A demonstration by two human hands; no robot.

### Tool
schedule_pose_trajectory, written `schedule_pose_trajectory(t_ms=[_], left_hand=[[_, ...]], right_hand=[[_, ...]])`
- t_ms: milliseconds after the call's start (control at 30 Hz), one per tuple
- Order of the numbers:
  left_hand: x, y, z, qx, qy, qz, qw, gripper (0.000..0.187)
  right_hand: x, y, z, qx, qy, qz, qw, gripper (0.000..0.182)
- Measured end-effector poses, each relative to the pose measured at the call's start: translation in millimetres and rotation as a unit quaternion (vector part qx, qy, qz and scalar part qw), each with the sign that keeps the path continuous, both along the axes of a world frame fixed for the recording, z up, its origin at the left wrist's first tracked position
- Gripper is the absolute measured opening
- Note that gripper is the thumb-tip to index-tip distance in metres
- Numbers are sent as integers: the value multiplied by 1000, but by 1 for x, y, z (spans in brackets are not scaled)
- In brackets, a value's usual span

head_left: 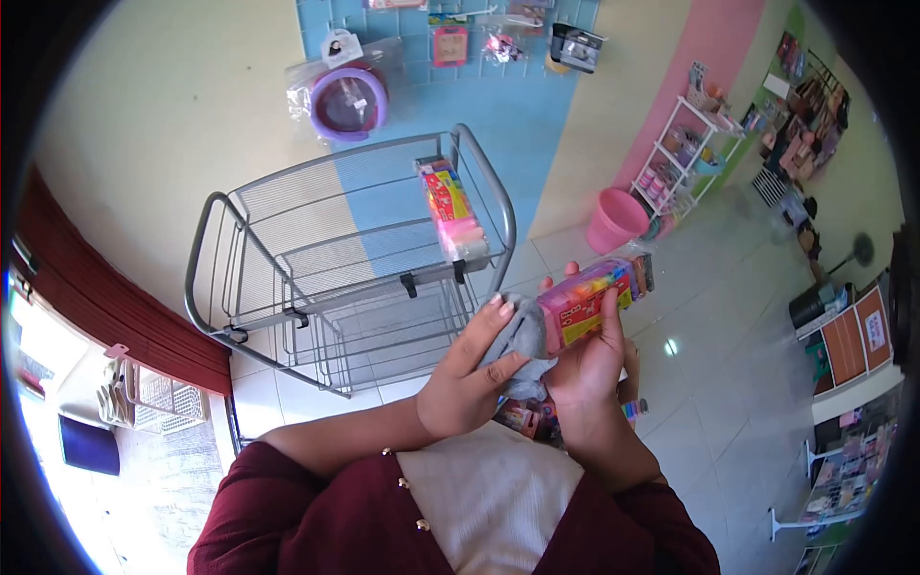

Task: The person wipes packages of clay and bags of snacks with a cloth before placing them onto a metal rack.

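My left hand (470,369) is closed on a grey cloth (524,350), its fingers pressing the bunched fabric against the near end of a plastic-wrapped pack. That pack (586,309) has a red and yellow label and rainbow-coloured contents; I cannot make out what is inside. My right hand (591,362) grips it from below and the side, thumb on the label. A similar pack (450,206) lies at the right end of the grey metal cart's (331,158) top basket. Below my hands, partly hidden, are more colourful items (522,418).
The mesh cart has lower tiers and stands against the wall. A pink bin (616,220) and a white shelf rack (674,158) with goods are further right. Packaged items hang on a blue wall grid (402,38). A dark red shutter (115,287) borders the doorway on the left.
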State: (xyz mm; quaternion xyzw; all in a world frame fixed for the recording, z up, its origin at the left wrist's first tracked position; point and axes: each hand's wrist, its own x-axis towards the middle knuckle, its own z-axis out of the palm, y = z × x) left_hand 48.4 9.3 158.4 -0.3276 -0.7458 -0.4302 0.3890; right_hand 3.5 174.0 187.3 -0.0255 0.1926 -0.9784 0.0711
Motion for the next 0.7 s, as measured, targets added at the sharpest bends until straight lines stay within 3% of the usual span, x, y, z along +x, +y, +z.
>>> schedule_pose_trajectory(t_ms=[133,167,200,233,300,333,400,467,500,533,600,667,700], left_hand=[[3,-40,10,14,-33,-41,999,34],[7,-60,23,18,-79,-13,997,19],[3,-76,40,76,-75,-32,994,12],[-7,-93,36,184,-73,-58,979,19],[1,-133,72,284,-301,-111,904,31],[-5,-154,85,272,-306,-105,906,30],[0,-146,139,148,-386,1,910,37],[-7,-150,148,86,-472,-19,877,50],[-16,-143,141,52,-434,20,899,55],[-20,-139,138,25,-457,28,889,60],[-33,-135,129,-10,-508,49,860,60],[-54,-149,125,40,-509,29,859,58],[-64,-155,126,89,-511,4,855,57]], right_hand=[[-6,-8,13,-21,4,-4,1000,50],[-6,-10,17,-21,7,-1,1000,50],[-7,-12,22,41,47,15,998,51],[-8,-13,27,102,87,30,991,53],[-8,-21,38,133,101,69,984,56],[-9,-25,42,165,113,107,974,60],[-18,-33,46,120,134,172,968,57],[-21,-50,62,159,150,238,946,56],[-27,-57,67,151,164,295,929,52],[-32,-66,71,150,167,299,927,52],[-43,-86,79,188,173,354,899,49],[-62,-104,79,200,199,351,893,45],[-68,-114,85,270,167,315,895,39]])
